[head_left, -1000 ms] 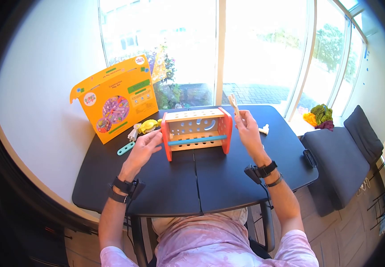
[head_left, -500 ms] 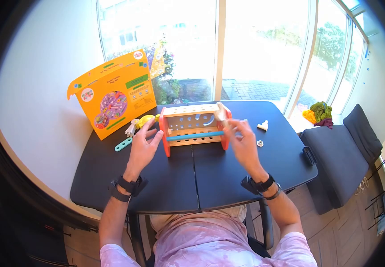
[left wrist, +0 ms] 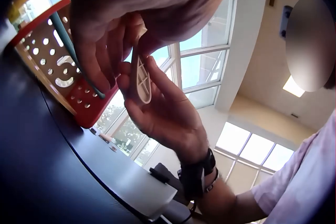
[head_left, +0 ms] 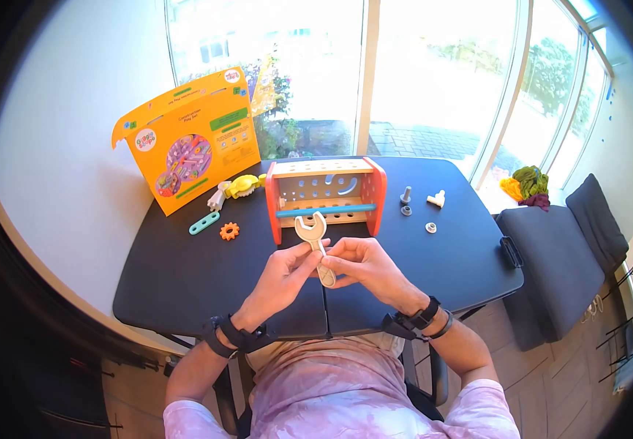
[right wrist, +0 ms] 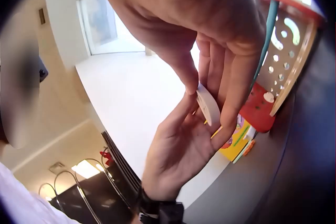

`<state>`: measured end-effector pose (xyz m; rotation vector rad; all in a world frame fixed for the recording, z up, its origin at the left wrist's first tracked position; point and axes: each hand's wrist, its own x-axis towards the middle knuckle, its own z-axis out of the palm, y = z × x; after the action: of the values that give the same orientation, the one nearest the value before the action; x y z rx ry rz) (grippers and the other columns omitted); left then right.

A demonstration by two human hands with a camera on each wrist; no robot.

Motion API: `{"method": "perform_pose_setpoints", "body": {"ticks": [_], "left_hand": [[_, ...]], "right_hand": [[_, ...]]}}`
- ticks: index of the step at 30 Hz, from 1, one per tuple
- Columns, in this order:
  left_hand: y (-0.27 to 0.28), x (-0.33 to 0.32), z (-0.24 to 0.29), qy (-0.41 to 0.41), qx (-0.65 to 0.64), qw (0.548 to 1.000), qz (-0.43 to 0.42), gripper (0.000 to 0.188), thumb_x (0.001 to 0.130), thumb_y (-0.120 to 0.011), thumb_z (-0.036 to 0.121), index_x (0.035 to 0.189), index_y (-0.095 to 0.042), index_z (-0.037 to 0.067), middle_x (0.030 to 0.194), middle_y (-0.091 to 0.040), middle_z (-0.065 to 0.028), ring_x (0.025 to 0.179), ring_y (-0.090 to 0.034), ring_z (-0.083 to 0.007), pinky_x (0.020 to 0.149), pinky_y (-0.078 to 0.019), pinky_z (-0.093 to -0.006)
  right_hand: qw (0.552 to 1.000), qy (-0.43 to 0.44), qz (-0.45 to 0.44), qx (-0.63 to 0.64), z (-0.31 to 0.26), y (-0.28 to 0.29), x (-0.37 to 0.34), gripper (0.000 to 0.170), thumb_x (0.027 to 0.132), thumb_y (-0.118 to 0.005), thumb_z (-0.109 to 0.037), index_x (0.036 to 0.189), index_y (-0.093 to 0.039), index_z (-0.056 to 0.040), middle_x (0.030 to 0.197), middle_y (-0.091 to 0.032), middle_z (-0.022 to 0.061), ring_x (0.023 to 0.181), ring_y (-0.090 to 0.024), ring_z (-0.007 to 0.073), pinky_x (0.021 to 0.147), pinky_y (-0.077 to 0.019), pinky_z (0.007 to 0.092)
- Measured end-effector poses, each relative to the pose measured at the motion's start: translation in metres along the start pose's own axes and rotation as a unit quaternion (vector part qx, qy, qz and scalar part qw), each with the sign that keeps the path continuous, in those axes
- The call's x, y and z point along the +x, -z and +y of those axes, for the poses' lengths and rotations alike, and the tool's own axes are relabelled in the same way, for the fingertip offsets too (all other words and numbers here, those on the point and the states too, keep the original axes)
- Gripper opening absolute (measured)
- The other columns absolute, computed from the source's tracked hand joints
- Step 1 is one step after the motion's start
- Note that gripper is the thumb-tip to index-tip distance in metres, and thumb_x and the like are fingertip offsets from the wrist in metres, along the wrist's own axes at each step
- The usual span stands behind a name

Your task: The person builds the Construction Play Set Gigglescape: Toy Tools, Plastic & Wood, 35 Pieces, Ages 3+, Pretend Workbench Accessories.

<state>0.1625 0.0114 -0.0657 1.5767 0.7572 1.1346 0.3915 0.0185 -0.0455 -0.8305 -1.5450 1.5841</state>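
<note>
A cream toy wrench [head_left: 310,230] is pinched by both hands in front of the toy workbench [head_left: 323,168], its forked end pointing away from the body. The left hand [head_left: 277,279] grips it from the left, and the right hand [head_left: 369,269] pinches its handle from the right. In the left wrist view the wrench's ribbed handle [left wrist: 143,83] shows between the fingers of both hands. The right wrist view shows the handle [right wrist: 208,106] edge-on. The workbench has red sides and a blue bar across its front.
Left on the black table [head_left: 177,285] lie a teal strip [head_left: 204,223], an orange gear [head_left: 229,231] and a yellow piece [head_left: 243,186], near a yellow box [head_left: 199,139]. At right are a grey bolt [head_left: 405,194], a white ring [head_left: 431,227] and a cream piece [head_left: 437,198].
The right hand has brought the wrench down and inward from the workbench's right side. The left hand has come from the workbench's left side and taken hold of it too.
</note>
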Motion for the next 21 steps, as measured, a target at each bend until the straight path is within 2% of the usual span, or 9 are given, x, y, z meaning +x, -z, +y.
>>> {"method": "perform_pose_setpoints", "body": {"ticks": [4,5,6,8,10,12,15,18,21], "left_hand": [[-0.002,0.003,0.003,0.038,-0.055,0.998,0.017,0.039,0.119,-0.058,0.026,0.142,-0.067,-0.003,0.112,-0.079,-0.0111,0.101,-0.079,-0.0177,0.090,-0.0680,-0.0336],[-0.001,0.004,0.007,0.077,-0.044,0.996,0.013,0.039,0.119,-0.057,0.029,0.141,-0.067,-0.003,0.110,-0.078,-0.0106,0.098,-0.079,-0.0174,0.087,-0.0684,-0.0335],[0.002,0.003,0.012,0.115,-0.034,0.993,0.010,0.040,0.119,-0.057,0.031,0.140,-0.066,-0.002,0.108,-0.078,-0.0101,0.095,-0.078,-0.0171,0.084,-0.0689,-0.0333],[0.007,0.004,0.016,0.163,-0.020,0.986,0.001,0.042,0.119,-0.056,0.034,0.140,-0.066,-0.001,0.105,-0.077,-0.0094,0.091,-0.078,-0.0169,0.079,-0.0692,-0.0331],[0.010,0.004,0.014,0.181,-0.011,0.983,-0.014,0.044,0.119,-0.056,0.037,0.142,-0.065,0.000,0.103,-0.076,-0.0090,0.088,-0.078,-0.0169,0.075,-0.0690,-0.0331],[0.009,0.006,0.014,0.185,-0.020,0.982,-0.017,0.043,0.119,-0.056,0.034,0.144,-0.064,0.000,0.105,-0.076,-0.0094,0.090,-0.078,-0.0175,0.077,-0.0693,-0.0335],[0.008,0.008,0.011,0.181,-0.042,0.982,-0.033,0.042,0.118,-0.058,0.032,0.147,-0.062,0.001,0.109,-0.076,-0.0098,0.094,-0.079,-0.0184,0.080,-0.0695,-0.0343],[0.009,0.012,0.010,0.181,-0.052,0.981,-0.045,0.043,0.117,-0.060,0.029,0.150,-0.060,0.002,0.112,-0.076,-0.0099,0.098,-0.079,-0.0189,0.083,-0.0695,-0.0352],[0.010,0.014,0.011,0.187,-0.054,0.980,-0.051,0.043,0.116,-0.062,0.026,0.151,-0.059,0.002,0.115,-0.076,-0.0099,0.099,-0.079,-0.0190,0.086,-0.0694,-0.0356]], "right_hand": [[0.984,0.017,0.092,-0.150,-0.011,0.003,-0.002,0.034,0.106,-0.080,-0.031,0.104,-0.083,0.0027,0.088,-0.081,0.0075,0.078,-0.077,0.0126,0.066,-0.0638,0.0282],[0.974,0.029,0.117,-0.193,-0.012,0.008,0.000,0.036,0.105,-0.081,-0.032,0.098,-0.084,0.0033,0.083,-0.080,0.0073,0.073,-0.076,0.0122,0.063,-0.0631,0.0278],[0.972,0.048,0.145,-0.178,-0.014,0.016,0.002,0.037,0.105,-0.081,-0.031,0.093,-0.084,0.0039,0.078,-0.079,0.0073,0.068,-0.074,0.0106,0.059,-0.0619,0.0275],[0.959,0.078,0.193,-0.194,-0.031,0.040,0.004,0.032,0.106,-0.079,-0.027,0.099,-0.084,0.0036,0.079,-0.079,0.0061,0.067,-0.072,0.0082,0.057,-0.0595,0.0274],[0.888,0.171,0.289,-0.315,-0.032,0.083,0.019,0.028,0.106,-0.077,-0.025,0.101,-0.083,0.0024,0.078,-0.080,0.0078,0.066,-0.072,0.0106,0.059,-0.0590,0.0304],[0.808,0.194,0.362,-0.423,-0.041,0.121,0.035,0.021,0.104,-0.074,-0.018,0.103,-0.083,0.0006,0.079,-0.080,0.0118,0.066,-0.076,0.0228,0.065,-0.0607,0.0368],[0.752,0.167,0.336,-0.543,-0.021,0.193,0.061,0.019,0.101,-0.070,-0.012,0.112,-0.082,-0.0022,0.094,-0.082,0.0186,0.088,-0.080,0.0370,0.082,-0.0633,0.0440],[0.680,0.091,0.283,-0.670,0.003,0.228,0.074,0.028,0.098,-0.067,-0.009,0.123,-0.078,-0.0031,0.114,-0.080,0.0221,0.111,-0.075,0.0428,0.099,-0.0598,0.0498],[0.707,0.034,0.250,-0.660,0.025,0.257,0.095,0.033,0.097,-0.069,-0.010,0.130,-0.074,-0.0032,0.126,-0.075,0.0238,0.121,-0.071,0.0428,0.107,-0.0559,0.0527]]}}
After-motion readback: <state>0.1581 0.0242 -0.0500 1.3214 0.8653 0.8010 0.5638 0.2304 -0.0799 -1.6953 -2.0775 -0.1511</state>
